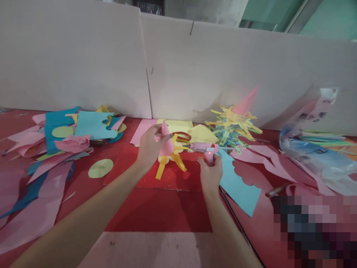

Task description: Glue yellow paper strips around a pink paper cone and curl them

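My left hand [149,147] is closed around a pink paper cone [165,143] that has yellow paper strips [170,160] hanging from its lower edge. The cone is held a little above a red sheet [167,178] on the table. My right hand [210,175] grips a pink hot glue gun [205,149] with a small red light on; its nozzle points left toward the cone and strips. A black cord [237,219] runs from the gun toward me.
Heaps of pink, blue and yellow paper scraps [55,141] lie at the left. Red-handled scissors [181,136], a spiky yellow-and-green paper piece [234,124], a light blue sheet [240,186] and a plastic bag of strips [315,149] sit to the right. A white board wall [178,67] stands behind.
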Action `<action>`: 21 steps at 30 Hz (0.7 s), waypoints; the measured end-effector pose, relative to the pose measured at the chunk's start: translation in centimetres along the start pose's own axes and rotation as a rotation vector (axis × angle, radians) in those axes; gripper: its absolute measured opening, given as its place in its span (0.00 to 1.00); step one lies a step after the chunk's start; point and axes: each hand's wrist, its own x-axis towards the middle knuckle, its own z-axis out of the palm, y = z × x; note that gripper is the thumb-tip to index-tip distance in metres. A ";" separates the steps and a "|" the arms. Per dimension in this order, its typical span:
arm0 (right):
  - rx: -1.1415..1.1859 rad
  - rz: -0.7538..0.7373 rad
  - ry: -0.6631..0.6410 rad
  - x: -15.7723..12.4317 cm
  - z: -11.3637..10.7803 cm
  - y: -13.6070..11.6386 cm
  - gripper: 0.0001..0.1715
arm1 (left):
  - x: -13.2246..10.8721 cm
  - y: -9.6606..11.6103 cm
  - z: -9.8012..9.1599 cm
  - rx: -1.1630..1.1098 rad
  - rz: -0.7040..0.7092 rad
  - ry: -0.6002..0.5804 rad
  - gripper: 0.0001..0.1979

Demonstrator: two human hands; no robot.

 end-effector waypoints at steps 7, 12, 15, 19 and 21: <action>-0.023 -0.029 0.001 0.1 0.0 0.2 0.25 | 0.5 0.0 -0.9 -0.039 0.020 0.007 0.13; -0.045 -0.030 -0.001 -0.1 -0.1 -0.2 0.25 | 0.3 -0.5 -0.9 -0.055 -0.047 -0.065 0.14; -0.035 -0.015 -0.010 -0.1 -0.1 -0.3 0.25 | 0.2 -0.6 -0.8 -0.052 -0.088 -0.087 0.15; -0.041 -0.005 -0.017 -0.2 -0.1 -0.4 0.26 | 0.3 -0.9 -0.6 -0.050 -0.108 -0.124 0.16; -0.043 -0.002 -0.023 -0.3 -0.1 -0.4 0.26 | 0.3 -1.1 -0.8 -0.034 -0.103 -0.138 0.17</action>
